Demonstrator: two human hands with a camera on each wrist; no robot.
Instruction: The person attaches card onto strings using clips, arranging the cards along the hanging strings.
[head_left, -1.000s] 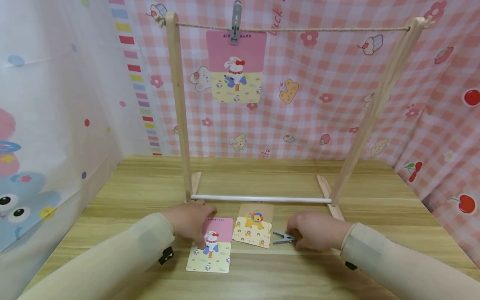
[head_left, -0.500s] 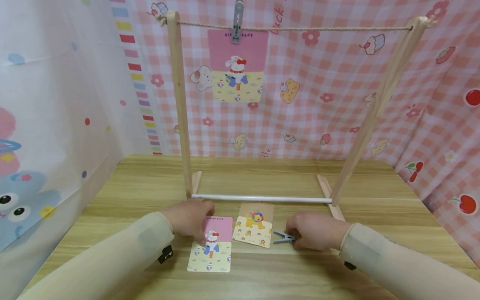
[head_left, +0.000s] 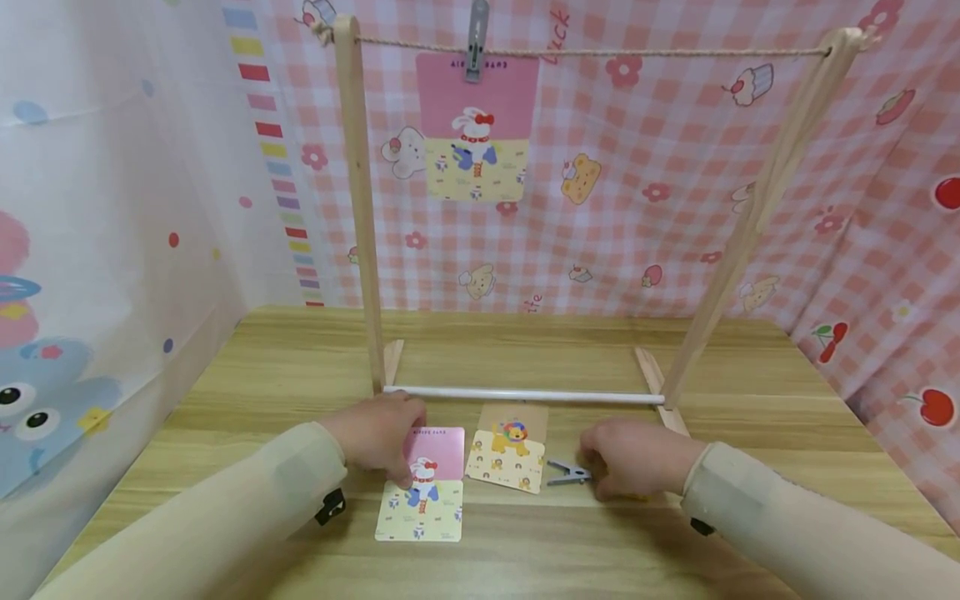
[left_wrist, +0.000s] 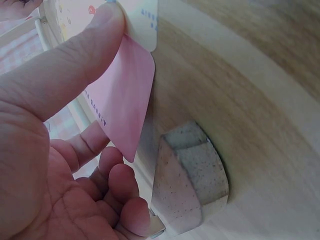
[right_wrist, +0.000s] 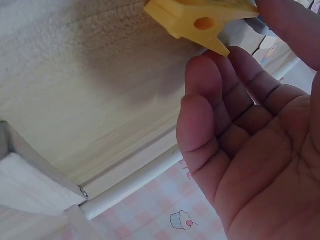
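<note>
In the head view my left hand (head_left: 378, 435) holds the left edge of a pink-and-yellow rabbit card (head_left: 438, 508) on the table. The left wrist view shows the thumb over the card's face and the fingertips at its pink end; fingers partly behind it are hidden. My right hand (head_left: 637, 458) rests low over the table, fingers loosely bent, beside a grey clip (head_left: 567, 473). A yellow clip (right_wrist: 200, 22) lies by those fingertips in the right wrist view, mostly hidden from above. Between the hands lies a lion card (head_left: 504, 458).
A wooden stand (head_left: 360, 208) carries a rope (head_left: 652, 53) across its top and a white bar (head_left: 517, 394) at its base. On the rope, a grey clip (head_left: 476, 37) holds another rabbit card (head_left: 478, 125). Patterned cloths (head_left: 600, 250) hang around the table.
Both hands stay almost where they were. The right hand shifts slightly away from the grey clip, which has not moved. The head view tilts down a little.
</note>
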